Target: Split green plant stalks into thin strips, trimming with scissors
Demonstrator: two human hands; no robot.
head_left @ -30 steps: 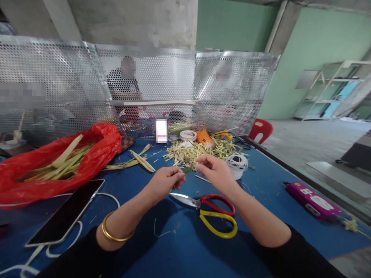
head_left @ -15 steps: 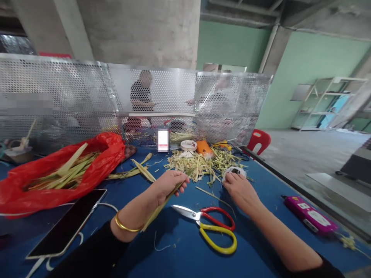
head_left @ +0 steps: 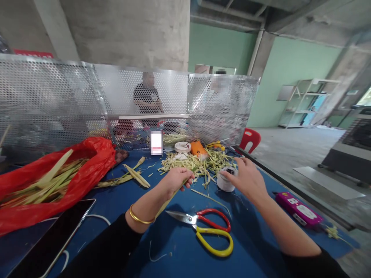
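Observation:
My left hand (head_left: 177,180) is closed on a long green-yellow leaf strip (head_left: 165,204), which runs back under my wrist. To the right, my right hand (head_left: 249,178) is open, its thumb and fingers apart beside a white spool of thread (head_left: 226,181); whether the thumb touches the spool I cannot tell. Scissors (head_left: 207,229) with one red and one yellow handle lie below and between the hands, blades pointing left. Beyond the hands is a pile of shredded strips (head_left: 208,164). Two broader dry leaf pieces (head_left: 137,176) lie left of the pile.
A red plastic bag (head_left: 97,154) full of leaves and a tablet (head_left: 55,235) are at left. Tape (head_left: 182,147), an orange packet (head_left: 198,150) and a lit phone (head_left: 156,143) stand toward the perforated screen (head_left: 150,92). A purple box (head_left: 298,208) lies right. Two people are behind the screen.
My right hand has lifted off the spool and opened, leaving the spool more visible. The camera view has shifted to the right. My left hand still grips the strip.

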